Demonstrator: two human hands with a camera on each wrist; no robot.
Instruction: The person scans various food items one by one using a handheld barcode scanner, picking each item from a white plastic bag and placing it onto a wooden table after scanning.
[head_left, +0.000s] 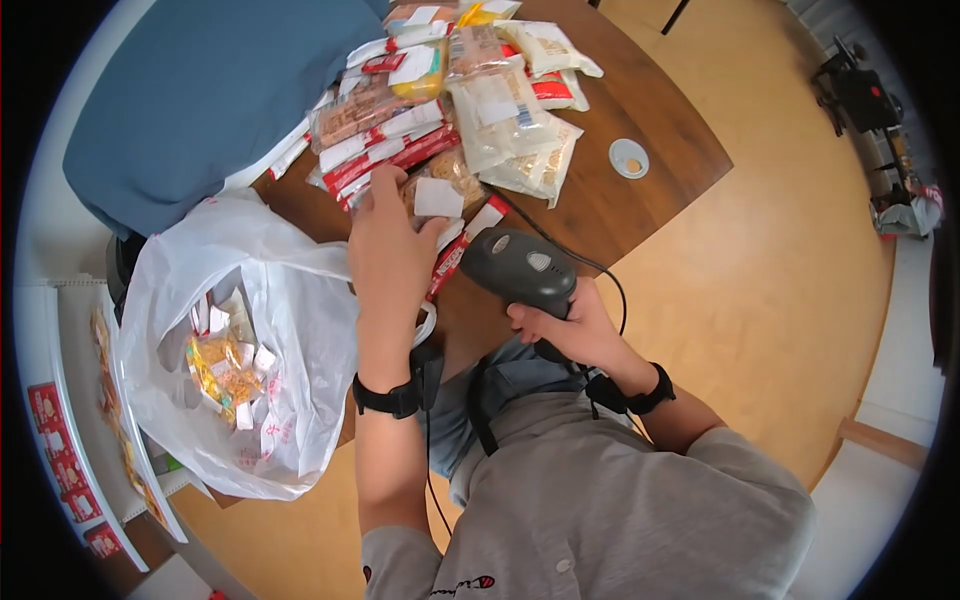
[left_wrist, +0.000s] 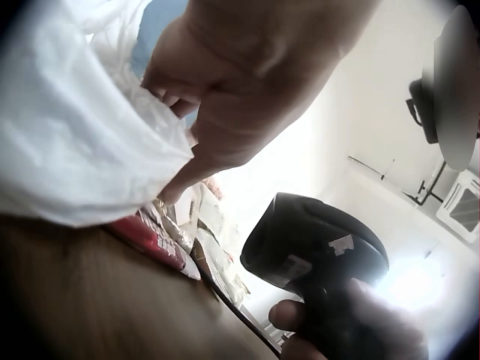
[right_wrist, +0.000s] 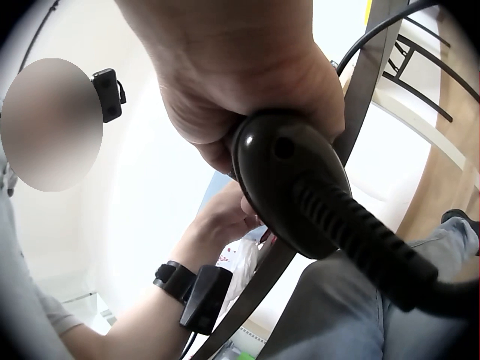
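A red stick-shaped packet (head_left: pixel 455 255) on the dark wooden table (head_left: pixel 665 115) bears white lettering, too small to read surely. Blank-looking white labels sit on several clear plastic packets in the heap (head_left: pixel 500 105), including a brown-filled packet (head_left: pixel 438 198) beside the left hand (head_left: pixel 392 240). Pinkish-red characters on the crumpled white plastic bag (head_left: pixel 140 330) are illegible. Dark script is stitched on the grey shirt (head_left: pixel 620 510), only partly readable.

The left hand reaches onto the heap's near side, thumb spread from the fingers; whether it grips a packet cannot be told. The right hand (head_left: pixel 590 325) is wrapped around the handle of a black plastic handheld scanner (head_left: pixel 515 268), raised near the table's front edge, its head towards the packets.

Open wood lies right of the heap, around a small round white disc (head_left: pixel 629 158) near the right edge. A thin black cable (head_left: pixel 600 268) loops past the front edge. The bag gapes left of the left forearm.

The left wrist view adds a pale, torn sticker (left_wrist: pixel 341 245) on the scanner's side; the right wrist view alone shows the ribbed black cable sleeve (right_wrist: pixel 360 232) at its handle's base.
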